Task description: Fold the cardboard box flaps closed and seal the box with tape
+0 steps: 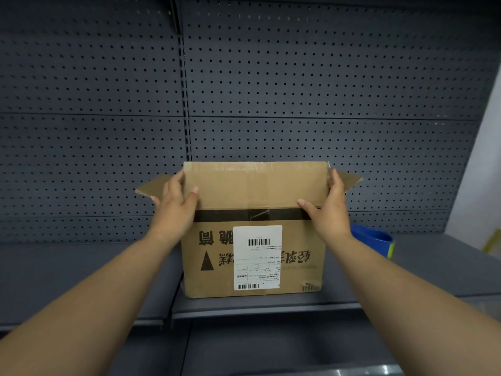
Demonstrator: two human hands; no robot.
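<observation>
I see a dark grey shelf [81, 272] running across the view, and behind it a matching pegboard back panel [298, 77] dotted with small holes, split by a slotted upright [187, 109]. At the far right edge there is a pale wall [485, 158].

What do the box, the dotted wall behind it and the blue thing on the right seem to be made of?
Box: brown cardboard, matte, with creased flaps and a white paper label. Wall: probably painted metal pegboard, dark grey, with regular rows of holes. Blue thing: likely plastic, smooth and slightly glossy; mostly hidden behind the right hand.
</observation>
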